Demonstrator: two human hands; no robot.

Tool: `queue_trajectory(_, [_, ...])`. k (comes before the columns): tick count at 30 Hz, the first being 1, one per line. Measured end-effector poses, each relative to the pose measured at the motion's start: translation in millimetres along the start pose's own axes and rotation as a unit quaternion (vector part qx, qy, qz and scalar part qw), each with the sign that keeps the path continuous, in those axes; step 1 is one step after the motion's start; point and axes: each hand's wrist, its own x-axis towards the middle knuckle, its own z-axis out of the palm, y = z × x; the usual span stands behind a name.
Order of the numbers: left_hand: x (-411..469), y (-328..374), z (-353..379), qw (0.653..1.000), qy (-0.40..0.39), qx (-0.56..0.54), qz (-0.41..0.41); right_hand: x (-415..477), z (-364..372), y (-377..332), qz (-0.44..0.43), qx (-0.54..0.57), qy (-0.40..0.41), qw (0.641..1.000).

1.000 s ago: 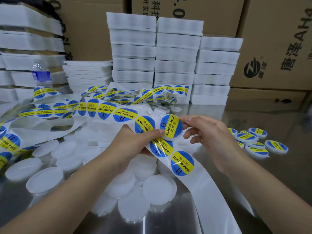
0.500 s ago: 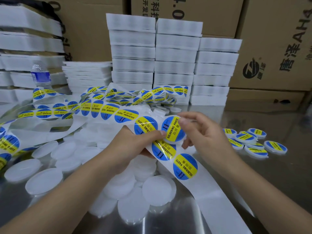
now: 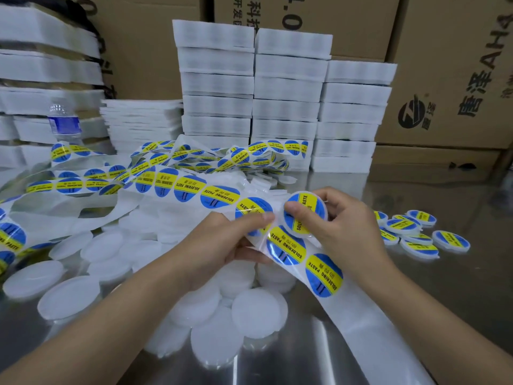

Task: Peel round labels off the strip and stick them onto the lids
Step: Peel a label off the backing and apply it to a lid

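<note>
Worktop (image 3: 458,301): shiny metal, reflective.

Nearest, below and right of the held lid (image 3: 309,218): the bare white tail of the strip (image 3: 358,320), with no labels on that part, running down toward the lower edge of view.

Below the held lid, a heap of plain lids (image 3: 256,311), white and translucent and overlapping. More lie spread out to the lower left of it.

Left hand (image 3: 222,245), just left of the held lid: fingers under the strip and thumb on top, pinching it across a blue-and-yellow label. Two more labels (image 3: 286,247) reading "SOLDERING PASTE" sit on the strip directly below the held lid.

Right hand (image 3: 347,229): fingers curled round the rim of the held lid, its face tilted toward the camera. A round label covers the lid's top, with the thumb tip pressed on the label's left edge. The lid touches or overlaps the strip; I cannot tell which.

Right of the held lid, a small cluster of labelled lids (image 3: 419,237) lies flat on the worktop.

Left of and beyond the held lid, the strip loops back in a loose tangle, full of labels.

Far left of the held lid: a water bottle (image 3: 64,123) with a blue wrapper.

Beyond the held lid: white stacks (image 3: 286,90) in columns, contents unclear. Behind them are brown cartons (image 3: 458,73) with printed characters.
</note>
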Motion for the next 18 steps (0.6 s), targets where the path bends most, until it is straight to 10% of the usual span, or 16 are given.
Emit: queue_trajectory(18, [8.3, -0.7, -1.3, 0.993, 0.114, -0.007, -0.036, 6.6, -3.8, 5.0, -0.016, -0.062, 0.028, 0.998])
